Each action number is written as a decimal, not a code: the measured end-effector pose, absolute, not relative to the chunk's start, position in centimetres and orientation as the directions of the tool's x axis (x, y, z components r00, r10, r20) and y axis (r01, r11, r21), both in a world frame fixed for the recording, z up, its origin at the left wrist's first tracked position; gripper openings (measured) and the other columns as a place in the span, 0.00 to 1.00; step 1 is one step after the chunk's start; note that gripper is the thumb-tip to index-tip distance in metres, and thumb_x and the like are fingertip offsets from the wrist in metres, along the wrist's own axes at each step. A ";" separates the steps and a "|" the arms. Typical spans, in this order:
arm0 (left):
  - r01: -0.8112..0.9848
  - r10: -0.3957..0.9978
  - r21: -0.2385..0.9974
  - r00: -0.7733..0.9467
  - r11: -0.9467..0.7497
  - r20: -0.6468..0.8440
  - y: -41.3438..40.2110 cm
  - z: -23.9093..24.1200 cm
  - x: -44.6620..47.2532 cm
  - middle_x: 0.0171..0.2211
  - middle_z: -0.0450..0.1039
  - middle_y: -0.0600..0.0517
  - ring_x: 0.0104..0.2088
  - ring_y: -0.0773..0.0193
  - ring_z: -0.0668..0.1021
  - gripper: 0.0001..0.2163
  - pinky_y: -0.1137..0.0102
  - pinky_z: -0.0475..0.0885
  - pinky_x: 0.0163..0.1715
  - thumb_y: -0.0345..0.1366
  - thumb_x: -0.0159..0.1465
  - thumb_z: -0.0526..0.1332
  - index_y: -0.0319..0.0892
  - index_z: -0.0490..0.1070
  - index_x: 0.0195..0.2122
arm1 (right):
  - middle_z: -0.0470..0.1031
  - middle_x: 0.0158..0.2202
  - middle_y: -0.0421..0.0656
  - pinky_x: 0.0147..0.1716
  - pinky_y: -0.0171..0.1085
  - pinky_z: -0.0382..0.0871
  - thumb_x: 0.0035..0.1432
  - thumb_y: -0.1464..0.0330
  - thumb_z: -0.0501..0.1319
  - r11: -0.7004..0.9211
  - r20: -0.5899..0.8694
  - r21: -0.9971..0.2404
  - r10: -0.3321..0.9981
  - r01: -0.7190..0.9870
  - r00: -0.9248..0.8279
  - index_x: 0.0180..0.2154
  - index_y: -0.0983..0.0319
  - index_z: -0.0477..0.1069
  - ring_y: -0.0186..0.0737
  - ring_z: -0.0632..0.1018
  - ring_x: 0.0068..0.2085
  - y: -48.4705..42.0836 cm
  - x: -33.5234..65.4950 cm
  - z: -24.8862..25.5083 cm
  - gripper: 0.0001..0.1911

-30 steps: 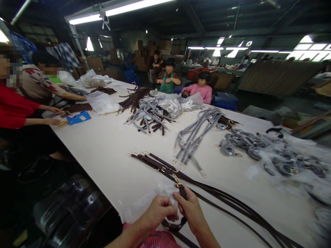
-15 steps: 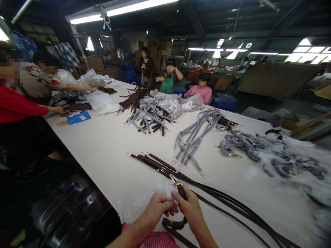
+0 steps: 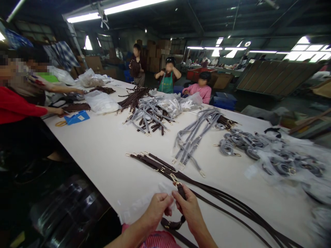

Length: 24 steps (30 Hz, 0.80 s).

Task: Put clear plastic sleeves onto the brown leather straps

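- left hand (image 3: 160,205): bare, wrist bare too
- right hand (image 3: 190,207): bare, same at wrist
- both forearms (image 3: 136,230) bare down to the bottom edge of view; any sleeve higher up is out of view
- garment (image 3: 160,239) at lap/torso: pinkish-red, narrow paler stripes, rounded bulge between the forearms
- pink patch (image 3: 125,227) of cloth outside left forearm; can't tell if same piece
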State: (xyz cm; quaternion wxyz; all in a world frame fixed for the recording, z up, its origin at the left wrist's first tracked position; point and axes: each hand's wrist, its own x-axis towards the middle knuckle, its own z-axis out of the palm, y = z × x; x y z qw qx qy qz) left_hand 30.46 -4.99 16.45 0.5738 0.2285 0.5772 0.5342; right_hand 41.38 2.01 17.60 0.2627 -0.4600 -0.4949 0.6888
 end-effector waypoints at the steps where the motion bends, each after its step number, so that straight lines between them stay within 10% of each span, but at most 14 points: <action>1: -0.341 0.875 0.884 -0.250 0.320 -0.414 -4.9 16.4 30.4 0.14 0.63 0.56 0.18 0.69 0.64 0.25 0.68 0.58 0.25 0.61 0.51 0.61 0.40 0.66 0.18 | 0.58 0.16 0.29 0.17 0.29 0.48 0.47 0.53 0.68 -0.383 -0.382 -0.919 0.812 0.091 -0.441 0.49 0.64 0.68 0.27 0.57 0.18 2.0 41.4 17.5 0.32; 15: -0.360 0.842 0.883 -0.335 0.300 -0.423 -4.6 16.5 30.1 0.18 0.73 0.48 0.21 0.66 0.69 0.29 0.68 0.62 0.27 0.65 0.47 0.62 0.39 0.70 0.19 | 0.59 0.20 0.31 0.15 0.28 0.39 0.45 0.42 0.65 -0.475 -0.462 -0.876 0.776 0.083 -0.429 0.29 0.60 0.63 0.24 0.54 0.18 1.1 42.7 18.6 0.29; 24: -0.353 0.774 0.884 -0.448 0.306 -0.447 -3.6 16.8 30.1 0.18 0.71 0.50 0.20 0.66 0.67 0.28 0.68 0.61 0.26 0.65 0.49 0.60 0.40 0.68 0.18 | 0.57 0.14 0.30 0.19 0.32 0.41 0.51 0.42 0.61 -0.451 -0.448 -0.880 0.689 0.146 -0.571 0.39 0.62 0.69 0.25 0.52 0.17 -2.2 45.6 18.7 0.30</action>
